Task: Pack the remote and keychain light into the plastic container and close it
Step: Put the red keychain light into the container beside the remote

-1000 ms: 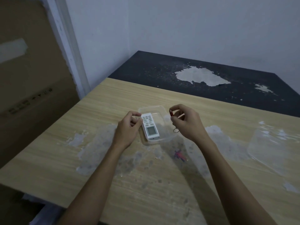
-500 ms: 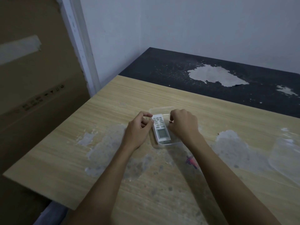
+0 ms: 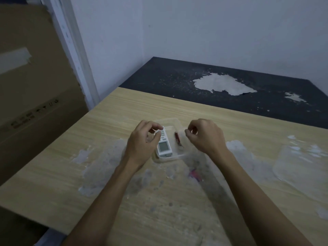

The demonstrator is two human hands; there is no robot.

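A clear plastic container [image 3: 168, 121] sits on the wooden table. Inside it lies a white remote [image 3: 164, 145] with a small screen, and to its right a thin red keychain light [image 3: 177, 138] with a metal ring. My left hand [image 3: 142, 141] hovers at the container's left side, its fingertips curled close to the remote's top end, holding nothing. My right hand [image 3: 204, 135] is just right of the container, fingers loosely curled and empty. The clear lid [image 3: 301, 167] lies flat far to the right.
The wooden table [image 3: 110, 121] has worn pale patches; a small red-blue scrap [image 3: 195, 174] lies near my right forearm. Behind it is a dark surface [image 3: 177, 79] with peeled spots. A cardboard box [image 3: 32, 86] stands at the left, walls behind.
My right hand brought the keychain light down into the container beside the remote, let it go and drew back to the right. My left hand stayed by the remote.
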